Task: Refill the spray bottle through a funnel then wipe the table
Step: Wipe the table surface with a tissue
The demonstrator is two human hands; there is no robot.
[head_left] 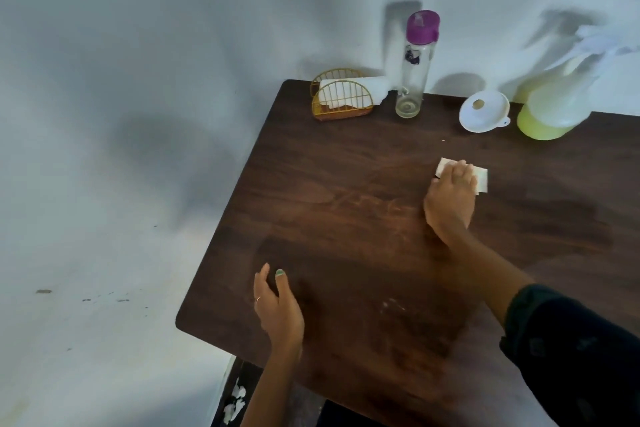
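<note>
My right hand point(450, 198) presses flat on a folded white tissue point(482, 178) in the middle of the dark wooden table point(311, 218). My left hand point(277, 305) hovers low near the table's left front, fingers relaxed, holding nothing. The spray bottle point(550, 111), with yellow-green liquid and a white trigger head, stands at the back right. A white funnel point(484, 113) lies on the table just left of it. A clear glass bottle point(414, 76) with a purple cap stands at the back, nearly empty.
A gold wire napkin holder point(341, 97) with white tissues sits at the back left corner. White walls close in behind and to the left of the table. Bits of torn white paper point(235, 399) lie on the floor by the table's front left.
</note>
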